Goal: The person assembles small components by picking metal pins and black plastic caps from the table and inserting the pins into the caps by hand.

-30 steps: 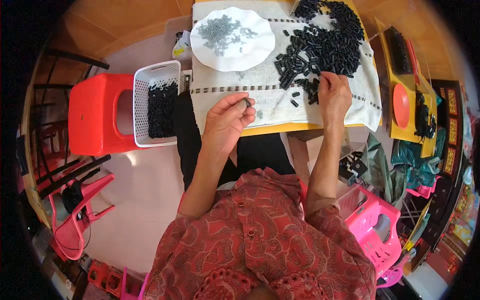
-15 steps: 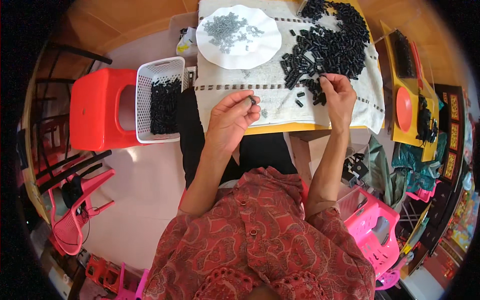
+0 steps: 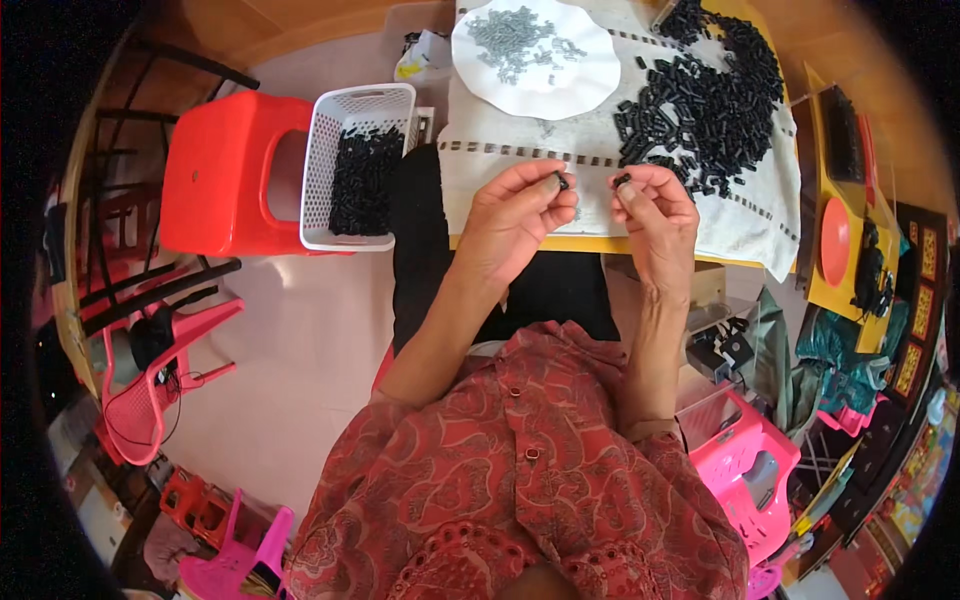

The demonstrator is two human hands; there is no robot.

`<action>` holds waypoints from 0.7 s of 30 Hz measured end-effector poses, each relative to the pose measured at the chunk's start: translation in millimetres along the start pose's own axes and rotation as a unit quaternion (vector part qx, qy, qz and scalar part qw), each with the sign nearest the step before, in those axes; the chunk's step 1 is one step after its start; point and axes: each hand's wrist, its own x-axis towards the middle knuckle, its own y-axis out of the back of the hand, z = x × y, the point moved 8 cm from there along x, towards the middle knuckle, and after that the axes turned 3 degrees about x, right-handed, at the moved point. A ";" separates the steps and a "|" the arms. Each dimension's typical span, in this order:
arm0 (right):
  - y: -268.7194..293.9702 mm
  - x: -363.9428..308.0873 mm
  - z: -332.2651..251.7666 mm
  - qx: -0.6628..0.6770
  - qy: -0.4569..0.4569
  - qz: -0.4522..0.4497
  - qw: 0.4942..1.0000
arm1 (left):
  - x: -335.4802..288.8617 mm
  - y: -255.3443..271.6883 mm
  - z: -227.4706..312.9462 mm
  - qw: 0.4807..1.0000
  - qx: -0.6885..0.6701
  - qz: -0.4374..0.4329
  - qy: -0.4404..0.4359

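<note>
Between thumb and fingers, my left hand (image 3: 525, 208) pinches a small black part (image 3: 561, 181). My right hand (image 3: 657, 212) pinches another small black cylindrical piece (image 3: 623, 180). The two hands face each other, apart, above the near edge of the cloth-covered table (image 3: 480, 190). Past my right hand spreads a large heap of short black cylindrical pieces (image 3: 700, 120). A white wavy-rimmed plate (image 3: 535, 98) stands to the left of the heap, with many small clear pieces (image 3: 512, 42) on it.
Left of the table, a white perforated basket (image 3: 318, 160) holds many black pieces and rests by a red stool (image 3: 225, 180). On the right are a yellow board (image 3: 835, 275) with an orange-red dish (image 3: 834, 240) and a pink plastic chair (image 3: 745, 480).
My right hand has left the heap's near edge and come toward my left hand, carrying a black piece. The view has shifted, so the table and basket appear farther right and higher.
</note>
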 end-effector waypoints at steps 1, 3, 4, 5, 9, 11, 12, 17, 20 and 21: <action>-3.5 -1.7 1.6 0.001 -0.001 -0.007 1.000 | 0.4 0.0 -0.3 1.000 0.000 -0.008 0.001; -9.6 -4.8 5.2 0.011 -0.009 -0.010 1.000 | -0.5 -0.1 -0.3 1.000 -0.003 -0.008 -0.001; -11.8 -6.2 7.1 0.016 -0.015 -0.010 1.000 | -0.8 -0.9 -0.5 1.000 -0.007 -0.010 -0.002; -13.4 -7.5 8.9 0.020 -0.021 -0.009 1.000 | -0.9 -1.0 -0.7 1.000 -0.007 -0.009 -0.003; -15.4 -11.8 13.3 0.003 -0.027 -0.002 1.000 | -1.2 -2.5 -0.8 1.000 -0.011 -0.015 -0.008; -16.4 -14.2 14.6 -0.007 -0.024 0.006 1.000 | -1.5 -2.5 -1.9 1.000 -0.014 -0.017 -0.009; -16.4 -14.9 15.8 -0.007 -0.025 0.006 1.000 | -1.3 -2.7 -2.6 1.000 -0.015 -0.021 -0.009; -18.0 -17.4 15.2 -0.039 -0.009 0.001 0.999 | -1.8 -3.7 -3.8 0.999 -0.015 -0.027 -0.014; -20.5 -18.3 12.9 -0.050 -0.005 0.008 0.999 | -2.3 -4.6 -3.3 0.999 -0.014 -0.029 -0.016; -20.7 -18.7 13.4 -0.050 -0.005 0.008 0.999 | -2.3 -4.7 -3.1 0.999 -0.014 -0.029 -0.017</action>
